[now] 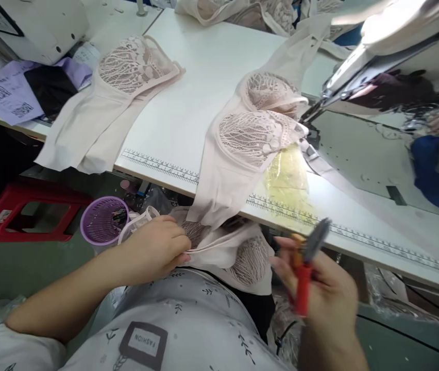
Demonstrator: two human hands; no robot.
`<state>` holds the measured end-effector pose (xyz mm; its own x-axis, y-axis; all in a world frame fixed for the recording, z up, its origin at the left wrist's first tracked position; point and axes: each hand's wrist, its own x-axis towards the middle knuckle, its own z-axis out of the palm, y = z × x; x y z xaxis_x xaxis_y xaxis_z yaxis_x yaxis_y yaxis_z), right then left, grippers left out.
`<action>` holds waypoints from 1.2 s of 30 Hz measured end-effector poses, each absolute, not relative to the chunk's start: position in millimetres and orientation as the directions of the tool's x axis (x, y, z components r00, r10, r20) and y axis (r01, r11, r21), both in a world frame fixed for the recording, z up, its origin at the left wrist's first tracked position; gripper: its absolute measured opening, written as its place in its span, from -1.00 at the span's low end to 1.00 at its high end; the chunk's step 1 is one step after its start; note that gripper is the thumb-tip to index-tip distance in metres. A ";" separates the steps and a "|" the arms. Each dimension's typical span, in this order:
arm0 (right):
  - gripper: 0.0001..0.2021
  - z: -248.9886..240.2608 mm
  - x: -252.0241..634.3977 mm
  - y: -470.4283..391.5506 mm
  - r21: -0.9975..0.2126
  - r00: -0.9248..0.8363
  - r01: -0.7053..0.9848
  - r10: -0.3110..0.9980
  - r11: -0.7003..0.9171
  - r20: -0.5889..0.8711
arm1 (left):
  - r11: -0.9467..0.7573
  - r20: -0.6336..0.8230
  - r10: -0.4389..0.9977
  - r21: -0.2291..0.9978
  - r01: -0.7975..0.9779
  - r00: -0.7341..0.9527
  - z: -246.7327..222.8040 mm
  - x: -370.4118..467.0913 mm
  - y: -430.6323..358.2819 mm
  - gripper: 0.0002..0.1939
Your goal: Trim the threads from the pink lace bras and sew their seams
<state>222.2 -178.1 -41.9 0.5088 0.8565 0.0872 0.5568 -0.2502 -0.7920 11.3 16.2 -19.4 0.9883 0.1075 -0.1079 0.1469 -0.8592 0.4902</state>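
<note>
My left hand (155,251) has its fingers closed on the edge of a beige lace bra (250,260), which lies across my lap below the table's front edge. In my right hand (325,286) is a pair of red-handled snips (304,281), blurred by motion, dark blades pointing up and away from the bra. Another beige lace bra (248,139) lies on the table, its fabric hanging over the front edge, close to the sewing machine's needle area (310,121). Under its cup shows a yellow plastic packet (287,175).
To the left, one more lace bra piece (122,77) drapes over the table edge. A sewing machine head (393,36) overhangs the right side. Printed ruler marks run along the front edge. A purple basket (103,221) and a red stool (30,211) stand below left.
</note>
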 end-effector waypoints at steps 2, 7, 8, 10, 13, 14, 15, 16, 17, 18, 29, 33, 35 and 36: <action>-0.91 -40.1 204.3 -160.1 -0.834 0.318 0.541 0.944 -0.105 0.088 | -0.869 -0.073 0.078 0.483 0.103 0.994 -19.5 17.5 10.7 -0.71; -0.76 -49.4 173.2 -125.8 -0.905 0.095 0.423 0.996 -0.042 -0.002 | -0.903 -0.005 -0.006 0.430 -0.004 1.000 -22.5 28.9 1.2 -0.70; -0.72 -51.5 171.7 -124.0 -0.908 0.100 0.414 0.995 -0.059 -0.019 | -0.910 -0.025 -0.008 0.415 0.003 1.000 -22.6 29.1 1.3 -0.69; -0.68 -54.1 172.4 -124.1 -0.925 0.102 0.373 0.994 -0.075 -0.040 | -0.916 -0.077 0.019 0.398 0.048 0.997 -22.0 25.8 5.0 -0.69; -0.68 -55.1 177.2 -127.3 -0.949 0.086 0.300 0.994 -0.092 -0.069 | -0.901 -0.135 0.079 0.415 0.129 0.988 -19.7 11.1 19.7 -0.75; -0.68 -55.3 178.7 -128.1 -0.953 0.083 0.286 0.994 -0.098 -0.078 | -0.891 -0.149 0.097 0.427 0.153 0.984 -18.8 4.4 26.5 -0.76; -0.68 -55.6 179.9 -128.5 -0.954 0.082 0.280 0.993 -0.103 -0.083 | -0.880 -0.163 0.110 0.444 0.172 0.981 -17.7 -2.6 33.6 -0.77; -0.68 -56.0 180.7 -128.7 -0.954 0.082 0.280 0.993 -0.108 -0.088 | -0.864 -0.180 0.122 0.464 0.194 0.976 -16.7 -9.6 40.7 -0.78; -0.68 -56.3 181.4 -128.7 -0.952 0.082 0.285 0.993 -0.109 -0.089 | -0.842 -0.191 0.135 0.496 0.214 0.972 -15.7 -16.1 47.2 -0.78; -0.68 -56.5 181.8 -128.7 -0.950 0.082 0.295 0.993 -0.107 -0.086 | -0.811 -0.196 0.151 0.536 0.235 0.969 -14.7 -21.8 52.9 -0.78; -0.69 -48.9 186.4 -150.0 -0.884 0.007 0.420 0.974 -0.206 -0.224 | -0.412 -0.003 0.547 0.870 0.272 0.837 -12.2 -14.1 25.2 -0.78; -0.68 -49.3 199.7 -158.3 -0.862 -0.026 0.434 0.953 -0.262 -0.302 | -0.399 0.214 0.509 0.917 0.009 0.834 -20.8 8.9 2.1 -0.58; -0.68 -46.0 206.3 -158.9 -0.864 0.056 0.439 0.967 -0.247 -0.249 | -0.407 0.261 0.483 0.912 -0.051 0.836 -22.4 19.2 -5.8 -0.52; -0.71 -43.5 208.4 -157.9 -0.873 0.119 0.428 0.972 -0.233 -0.201 | -0.412 0.272 0.468 0.909 -0.064 0.841 -22.6 23.5 -8.6 -0.50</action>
<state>208.4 -157.9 -43.5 0.1190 0.9724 -0.2006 0.4284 -0.2326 -0.8731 23.5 -8.6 -22.6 0.8408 0.4681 0.2719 -0.0642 -0.4125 0.9087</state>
